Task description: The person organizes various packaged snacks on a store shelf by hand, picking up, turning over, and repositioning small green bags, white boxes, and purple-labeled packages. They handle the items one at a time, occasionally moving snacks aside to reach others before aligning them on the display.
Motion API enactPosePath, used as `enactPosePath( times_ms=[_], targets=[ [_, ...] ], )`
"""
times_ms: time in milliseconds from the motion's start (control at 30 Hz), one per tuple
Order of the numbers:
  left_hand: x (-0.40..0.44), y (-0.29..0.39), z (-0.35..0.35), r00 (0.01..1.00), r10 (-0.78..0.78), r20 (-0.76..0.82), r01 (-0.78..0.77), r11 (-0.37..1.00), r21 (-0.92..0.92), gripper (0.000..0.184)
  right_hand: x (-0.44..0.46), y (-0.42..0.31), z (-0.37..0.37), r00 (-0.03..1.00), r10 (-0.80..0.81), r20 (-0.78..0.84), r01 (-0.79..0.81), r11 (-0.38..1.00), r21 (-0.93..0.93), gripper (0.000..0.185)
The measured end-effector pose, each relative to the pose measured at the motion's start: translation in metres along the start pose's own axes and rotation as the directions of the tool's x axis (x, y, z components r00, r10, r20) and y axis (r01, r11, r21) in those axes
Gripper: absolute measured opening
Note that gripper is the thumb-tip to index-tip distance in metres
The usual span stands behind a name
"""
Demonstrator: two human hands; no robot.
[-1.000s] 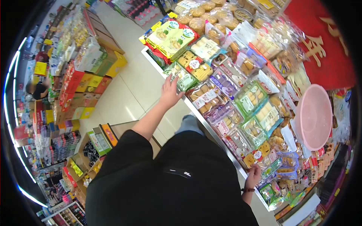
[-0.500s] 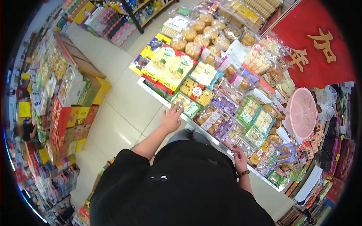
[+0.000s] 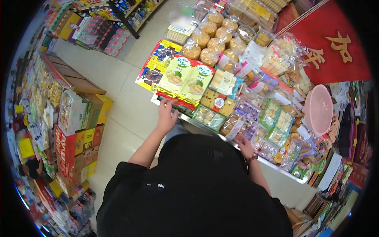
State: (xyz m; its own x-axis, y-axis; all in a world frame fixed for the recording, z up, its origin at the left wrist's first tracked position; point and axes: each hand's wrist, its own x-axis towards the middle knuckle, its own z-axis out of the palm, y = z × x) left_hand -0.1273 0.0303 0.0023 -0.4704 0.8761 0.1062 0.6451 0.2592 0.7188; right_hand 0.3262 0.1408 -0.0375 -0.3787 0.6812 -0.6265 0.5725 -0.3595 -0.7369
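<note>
My left hand [image 3: 167,115] is at the display table's metal edge [image 3: 185,117], fingers apart and holding nothing. Just beyond its fingertips lie yellow-and-red snack bags [image 3: 182,79], side by side. Right of that hand sits a clear-lidded green tray of pastries [image 3: 209,117]. My right hand [image 3: 245,147], with a beaded bracelet [image 3: 252,158] at the wrist, rests by the same edge, its fingers loosely bent and apart. Closest to it are packs of small cakes [image 3: 235,126] with clear wrapping. Whether its fingertips touch a pack I cannot make out.
Bagged round buns [image 3: 215,41] are piled at the back of the table. A pink plastic basket [image 3: 318,110] stands at the right, below a red banner [image 3: 327,43]. Stacked cartons [image 3: 79,146] line the left side of the tiled aisle [image 3: 122,102].
My left hand has moved left along the table edge, from the green pastry tray to the yellow-and-red bags. My right hand has shifted slightly left and up. The view has turned a little.
</note>
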Motion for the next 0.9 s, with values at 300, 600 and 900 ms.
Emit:
enactPosePath(
  times_ms=[300,600,900],
  targets=[
    [0.067,-0.113,-0.036,0.881,-0.354,0.313,0.463,0.783,-0.416,0.067,0.068,-0.006,0.13,0.946,-0.188,-0.262,0.056,0.895,-0.442,0.077],
    [0.109,-0.132,-0.046,0.683,-0.438,0.585,0.687,0.656,-0.311,0.057,0.062,-0.046,0.161,0.896,0.006,-0.444,-0.123,0.964,-0.235,0.074],
    [0.123,-0.153,-0.038,0.667,-0.335,0.666,0.64,0.715,-0.282,0.049,0.058,-0.052,0.178,0.75,0.064,-0.658,-0.228,0.959,-0.166,0.033]
  ],
)
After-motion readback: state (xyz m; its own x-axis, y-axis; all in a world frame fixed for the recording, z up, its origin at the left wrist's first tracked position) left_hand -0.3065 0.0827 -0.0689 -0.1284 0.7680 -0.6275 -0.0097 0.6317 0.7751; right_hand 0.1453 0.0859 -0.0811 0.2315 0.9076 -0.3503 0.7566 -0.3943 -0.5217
